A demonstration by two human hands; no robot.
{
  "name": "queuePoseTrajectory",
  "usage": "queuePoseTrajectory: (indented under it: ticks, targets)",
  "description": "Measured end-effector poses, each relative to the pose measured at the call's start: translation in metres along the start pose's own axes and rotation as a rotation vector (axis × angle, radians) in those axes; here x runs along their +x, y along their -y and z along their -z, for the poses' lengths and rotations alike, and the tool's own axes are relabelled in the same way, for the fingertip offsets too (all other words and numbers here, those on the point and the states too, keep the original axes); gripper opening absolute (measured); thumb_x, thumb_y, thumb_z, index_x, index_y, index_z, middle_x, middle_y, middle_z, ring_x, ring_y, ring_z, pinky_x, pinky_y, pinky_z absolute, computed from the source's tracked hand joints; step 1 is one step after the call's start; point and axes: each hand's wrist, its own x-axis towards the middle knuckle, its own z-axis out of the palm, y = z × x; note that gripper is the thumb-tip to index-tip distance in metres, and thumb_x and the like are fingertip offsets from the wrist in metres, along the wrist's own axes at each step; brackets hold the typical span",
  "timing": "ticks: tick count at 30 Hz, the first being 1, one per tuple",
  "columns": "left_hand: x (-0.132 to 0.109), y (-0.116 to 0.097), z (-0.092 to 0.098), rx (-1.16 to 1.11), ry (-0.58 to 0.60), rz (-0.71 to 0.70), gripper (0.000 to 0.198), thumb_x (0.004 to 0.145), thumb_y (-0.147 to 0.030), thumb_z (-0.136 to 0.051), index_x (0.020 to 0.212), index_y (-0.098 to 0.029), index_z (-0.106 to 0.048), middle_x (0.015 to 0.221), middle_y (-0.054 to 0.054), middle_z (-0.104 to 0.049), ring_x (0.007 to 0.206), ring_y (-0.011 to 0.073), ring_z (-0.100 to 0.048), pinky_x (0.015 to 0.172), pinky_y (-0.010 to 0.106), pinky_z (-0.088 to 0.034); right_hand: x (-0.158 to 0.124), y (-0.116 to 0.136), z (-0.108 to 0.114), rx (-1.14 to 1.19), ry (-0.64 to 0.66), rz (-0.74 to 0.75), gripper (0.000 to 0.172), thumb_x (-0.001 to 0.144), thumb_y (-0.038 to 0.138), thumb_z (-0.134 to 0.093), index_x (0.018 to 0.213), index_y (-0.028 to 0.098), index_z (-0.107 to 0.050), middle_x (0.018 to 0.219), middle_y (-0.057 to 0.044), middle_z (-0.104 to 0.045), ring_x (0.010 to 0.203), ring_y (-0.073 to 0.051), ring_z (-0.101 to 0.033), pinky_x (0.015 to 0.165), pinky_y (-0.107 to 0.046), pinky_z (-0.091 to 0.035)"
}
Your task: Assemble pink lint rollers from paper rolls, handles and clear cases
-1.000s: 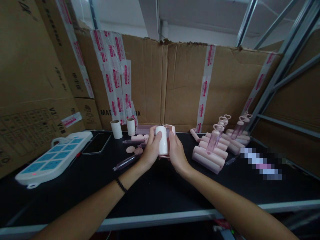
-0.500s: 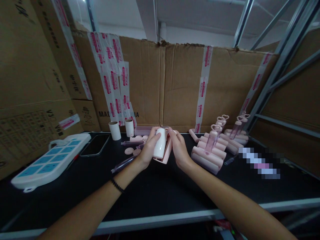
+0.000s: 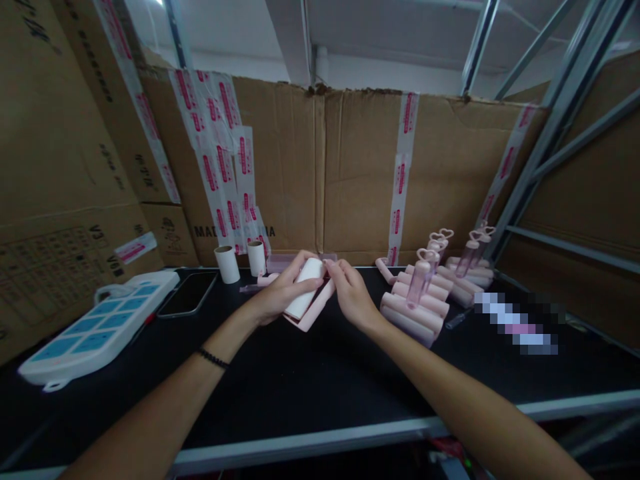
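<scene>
In front of me, over the black table, my left hand (image 3: pixel 277 293) is closed around a white paper roll (image 3: pixel 306 291), with the thumb lying across it. The roll sits tilted in an open pink plastic case (image 3: pixel 319 308), whose near end shows below. The fingers of my right hand (image 3: pixel 353 290) are pinched together at the far end of the case and roll; the fingertips partly hide what they grip there. Behind my left hand lie a translucent purple piece (image 3: pixel 250 289) and a pink part (image 3: pixel 266 280), both partly covered.
Two white rolls (image 3: pixel 228 265) stand upright at the back left. A phone (image 3: pixel 189 294) and a white power strip (image 3: pixel 100 330) lie further left. On the right are several pink cylinders (image 3: pixel 413 313) and clear purple handles (image 3: pixel 418 283) with heart-shaped loops. Cardboard walls (image 3: pixel 360 180) enclose the back.
The roll and case have turned, their near end swinging left. My left hand has shifted left, over the loose parts. My right hand's fingers have moved to the far end of the case.
</scene>
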Motion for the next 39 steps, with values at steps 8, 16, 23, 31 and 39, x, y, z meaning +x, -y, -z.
queuePoseTrajectory:
  ticks: [8,16,23,31,39]
  targets:
    - [-0.001,-0.001,-0.001,0.07,0.032,-0.019,0.039,0.086,-0.038,-0.073,0.118,-0.026,-0.054,0.096,0.001,-0.058,0.082,0.0164,-0.057,0.066,0.021,-0.044,-0.001,0.0,-0.001,-0.057,-0.052,0.072,0.035,0.101,0.048,-0.047,0.078,0.023,-0.057,0.082,-0.001,-0.057,0.081,-0.019,-0.055,0.079,-0.03,-0.04]
    - [0.0,-0.004,-0.002,0.228,0.012,-0.113,0.041,0.087,-0.04,-0.072,0.121,-0.024,-0.056,0.105,0.004,-0.063,0.098,0.0214,-0.06,0.085,0.028,-0.047,0.002,-0.003,0.0,-0.066,-0.071,0.016,0.037,0.1,0.051,-0.048,0.079,0.023,-0.057,0.079,0.0,-0.057,0.079,-0.019,-0.054,0.076,-0.031,-0.039]
    - [-0.002,-0.001,-0.01,0.284,-0.035,-0.218,0.051,0.092,-0.039,-0.065,0.138,-0.022,-0.051,0.136,0.01,-0.059,0.127,0.0282,-0.055,0.11,0.039,-0.039,-0.005,0.006,0.005,-0.201,-0.128,0.178,0.036,0.105,0.046,-0.039,0.077,0.025,-0.047,0.08,0.0,-0.05,0.078,-0.019,-0.051,0.077,-0.033,-0.037]
    - [-0.006,0.005,-0.017,0.307,0.007,-0.253,0.052,0.094,-0.039,-0.064,0.141,-0.023,-0.049,0.135,0.011,-0.061,0.127,0.0304,-0.056,0.112,0.042,-0.039,-0.015,0.012,0.005,-0.23,-0.162,0.206,0.039,0.107,0.046,-0.028,0.078,0.026,-0.045,0.075,0.001,-0.052,0.069,-0.019,-0.049,0.071,-0.033,-0.035]
    - [0.005,0.011,-0.015,0.03,-0.306,-0.207,0.04,0.092,-0.051,-0.065,0.115,-0.023,-0.05,0.103,0.004,-0.063,0.088,0.0183,-0.064,0.077,0.029,-0.052,-0.02,0.017,-0.003,0.04,-0.009,0.06,0.041,0.105,0.054,-0.032,0.113,0.027,-0.061,0.088,-0.003,-0.063,0.069,-0.019,-0.056,0.063,-0.031,-0.042]
